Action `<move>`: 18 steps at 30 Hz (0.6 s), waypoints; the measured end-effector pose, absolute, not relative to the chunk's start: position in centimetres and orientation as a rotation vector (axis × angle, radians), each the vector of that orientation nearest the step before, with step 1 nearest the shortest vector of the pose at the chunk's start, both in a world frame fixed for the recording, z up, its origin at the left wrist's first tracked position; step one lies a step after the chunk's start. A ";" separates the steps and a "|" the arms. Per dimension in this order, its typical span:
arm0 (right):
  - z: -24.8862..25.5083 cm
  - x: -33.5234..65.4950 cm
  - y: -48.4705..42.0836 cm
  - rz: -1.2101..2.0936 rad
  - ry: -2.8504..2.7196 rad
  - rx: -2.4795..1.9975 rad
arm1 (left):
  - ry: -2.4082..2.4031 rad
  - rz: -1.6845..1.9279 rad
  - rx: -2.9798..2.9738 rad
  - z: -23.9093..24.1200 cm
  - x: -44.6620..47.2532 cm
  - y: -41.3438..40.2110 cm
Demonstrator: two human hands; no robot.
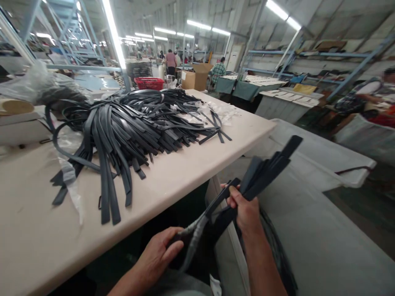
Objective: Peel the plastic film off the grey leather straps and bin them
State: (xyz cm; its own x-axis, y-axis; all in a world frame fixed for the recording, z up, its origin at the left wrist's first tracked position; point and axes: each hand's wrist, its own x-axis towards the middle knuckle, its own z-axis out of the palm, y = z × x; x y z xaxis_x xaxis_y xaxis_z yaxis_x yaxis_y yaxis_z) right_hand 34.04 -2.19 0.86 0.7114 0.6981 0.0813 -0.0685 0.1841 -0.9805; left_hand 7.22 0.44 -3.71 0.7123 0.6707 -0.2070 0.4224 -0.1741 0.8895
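My right hand [245,209] is closed around a bundle of flat black straps [265,172], whose blunt ends fan up and to the right. One strap [222,199] stands apart from the bundle and runs down towards my left hand [159,250]. That hand is curled round the lower part of this strap, thumb on the near side; its fingertips are partly hidden. Both hands are off the table edge, in front of my body. On the table lies a large heap of similar black straps [132,127], looped at the back with loose ends towards me.
The pale table [185,176] runs along my left. Clear plastic wrapping [220,111] lies by the heap. A light grey bin [311,213] stands at my right, with dark straps [274,246] hanging beside it. A red basket [149,83] and cardboard box [196,78] are farther back. People work beyond.
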 end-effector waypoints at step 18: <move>-8.7 49.2 -7.6 0.448 0.163 -1.451 | 1.134 0.213 1.606 -12.6 1.4 1.6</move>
